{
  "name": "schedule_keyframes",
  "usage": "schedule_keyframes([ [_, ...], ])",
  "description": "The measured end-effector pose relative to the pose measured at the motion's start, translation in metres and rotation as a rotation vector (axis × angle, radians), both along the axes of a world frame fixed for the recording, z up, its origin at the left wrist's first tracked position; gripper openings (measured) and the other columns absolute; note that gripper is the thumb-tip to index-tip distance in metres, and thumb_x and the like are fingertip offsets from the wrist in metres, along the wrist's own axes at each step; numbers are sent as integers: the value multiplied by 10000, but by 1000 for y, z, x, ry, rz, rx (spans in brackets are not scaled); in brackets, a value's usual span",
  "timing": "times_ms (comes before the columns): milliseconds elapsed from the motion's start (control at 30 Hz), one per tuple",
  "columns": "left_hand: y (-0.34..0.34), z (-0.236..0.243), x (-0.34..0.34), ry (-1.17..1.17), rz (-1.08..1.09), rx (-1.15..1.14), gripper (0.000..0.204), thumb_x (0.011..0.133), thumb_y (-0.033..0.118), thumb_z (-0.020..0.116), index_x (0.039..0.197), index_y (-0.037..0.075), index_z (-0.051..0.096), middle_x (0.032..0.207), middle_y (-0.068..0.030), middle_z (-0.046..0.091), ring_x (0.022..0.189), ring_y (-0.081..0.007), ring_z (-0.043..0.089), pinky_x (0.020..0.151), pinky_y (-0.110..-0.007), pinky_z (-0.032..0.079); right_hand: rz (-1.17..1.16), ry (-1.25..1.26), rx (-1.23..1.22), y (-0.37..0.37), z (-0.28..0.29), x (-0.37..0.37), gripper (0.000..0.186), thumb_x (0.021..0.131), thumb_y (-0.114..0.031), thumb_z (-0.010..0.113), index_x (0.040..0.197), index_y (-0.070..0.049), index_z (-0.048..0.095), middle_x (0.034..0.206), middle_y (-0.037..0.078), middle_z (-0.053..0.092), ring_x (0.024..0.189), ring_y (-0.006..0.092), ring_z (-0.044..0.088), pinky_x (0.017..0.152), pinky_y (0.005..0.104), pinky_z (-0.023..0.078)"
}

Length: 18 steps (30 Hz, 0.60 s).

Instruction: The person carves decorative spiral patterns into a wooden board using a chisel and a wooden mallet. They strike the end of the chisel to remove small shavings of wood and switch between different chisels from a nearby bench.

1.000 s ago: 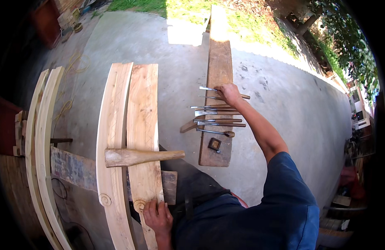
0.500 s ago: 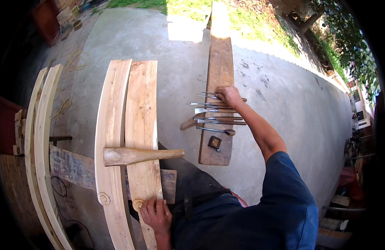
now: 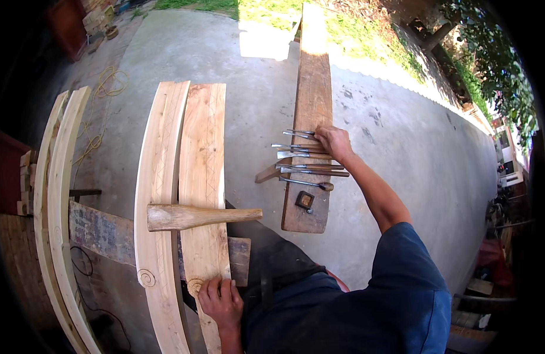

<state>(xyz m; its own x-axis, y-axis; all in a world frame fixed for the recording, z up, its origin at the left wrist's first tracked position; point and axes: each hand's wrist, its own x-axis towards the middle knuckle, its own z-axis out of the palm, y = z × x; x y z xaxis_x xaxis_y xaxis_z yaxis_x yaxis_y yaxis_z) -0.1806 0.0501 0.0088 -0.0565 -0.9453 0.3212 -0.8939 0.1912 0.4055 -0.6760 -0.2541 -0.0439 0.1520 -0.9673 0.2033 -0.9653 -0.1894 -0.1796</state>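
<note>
My right hand [image 3: 334,142] is at the far end of a row of carving chisels [image 3: 302,156] laid across a narrow wooden plank [image 3: 314,94]. Its fingers are closed round a chisel handle, most of which they hide. My left hand [image 3: 222,302] rests on a pale wooden beam [image 3: 203,159], beside a carved spiral [image 3: 195,286]. The left fingers are bent and close together; whatever may lie under them is hidden. A wooden mallet [image 3: 204,218] lies across this beam and the curved beam [image 3: 160,147] to its left.
A small dark square box [image 3: 304,200] sits on the plank's near end. Two more long beams [image 3: 61,189] stand at the left. A worn board [image 3: 101,231] runs beneath the beams. Yellow cord [image 3: 95,141] lies on the concrete floor [image 3: 249,112].
My right hand has shifted slightly right and nearer along the chisel handles, its fingers now drawn in closer. My left hand and the mallet stay in place on the beams.
</note>
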Motion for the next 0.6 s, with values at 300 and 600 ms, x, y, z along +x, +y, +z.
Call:
schedule_keyframes([
  [300, 0, -1, 1, -1, -2, -4, 155, 871, 79, 834, 997, 68, 745, 1099, -114, 696, 1059, -356, 655, 906, -501, 540, 127, 121, -16, 36, -1, 6, 115, 961, -219, 738, 934, -107, 744, 988, 64, 771, 912, 311, 757, 762, 455, 594],
  [600, -1, 2, 0, 12, 5, 0, 197, 827, 20, 830, 995, 55, 734, 1092, -127, 700, 1048, -375, 659, 905, -505, 555, -6, 145, 64, 58, 3, 14, 139, 974, -245, 742, 1037, -126, 777, 1086, 69, 810, 894, 315, 777, 761, 435, 624],
])
